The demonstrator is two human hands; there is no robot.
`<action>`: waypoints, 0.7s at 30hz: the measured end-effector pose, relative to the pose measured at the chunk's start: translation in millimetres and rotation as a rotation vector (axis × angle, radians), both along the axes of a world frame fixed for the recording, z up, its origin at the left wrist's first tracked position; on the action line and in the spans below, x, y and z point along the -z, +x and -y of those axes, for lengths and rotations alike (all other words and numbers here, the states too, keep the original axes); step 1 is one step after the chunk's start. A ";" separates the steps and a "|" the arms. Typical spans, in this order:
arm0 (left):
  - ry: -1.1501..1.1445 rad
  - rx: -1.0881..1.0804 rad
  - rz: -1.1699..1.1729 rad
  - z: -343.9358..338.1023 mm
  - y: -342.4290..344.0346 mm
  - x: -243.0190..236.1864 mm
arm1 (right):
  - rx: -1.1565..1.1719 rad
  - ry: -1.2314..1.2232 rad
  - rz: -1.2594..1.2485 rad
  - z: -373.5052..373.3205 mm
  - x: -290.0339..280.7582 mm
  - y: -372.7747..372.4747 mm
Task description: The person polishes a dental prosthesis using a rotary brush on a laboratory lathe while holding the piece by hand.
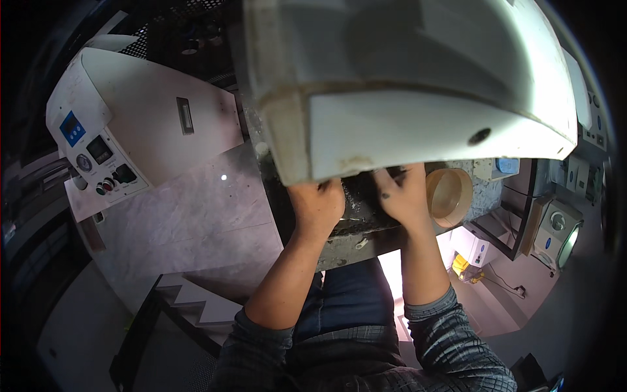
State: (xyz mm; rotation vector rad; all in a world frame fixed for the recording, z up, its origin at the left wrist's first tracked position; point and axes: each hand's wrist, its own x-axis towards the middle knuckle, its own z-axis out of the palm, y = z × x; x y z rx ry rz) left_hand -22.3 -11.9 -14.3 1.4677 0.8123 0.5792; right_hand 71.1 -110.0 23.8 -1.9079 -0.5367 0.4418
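Note:
Both my hands reach under the front edge of a large white machine hood, which hides most of my fingers. My left hand is curled closed beside the hood's lower left corner. To the right of it, my right hand bends its thumb and fingers inward below the edge, with a dark smudge on the skin. Whatever they grip is out of sight. Between them shows a dark, dusty work surface. A round tan bowl stands just right of my right hand.
A small pale piece lies on the bench's near edge. At the left is a white machine with a control panel above a stone-like floor. A blue block sits beyond the bowl. More white machines stand at the right.

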 end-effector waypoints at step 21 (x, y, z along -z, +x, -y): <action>-0.123 -0.013 0.117 -8.5 17.0 -17.1 | 0.000 -0.047 0.085 -5.3 -1.5 16.7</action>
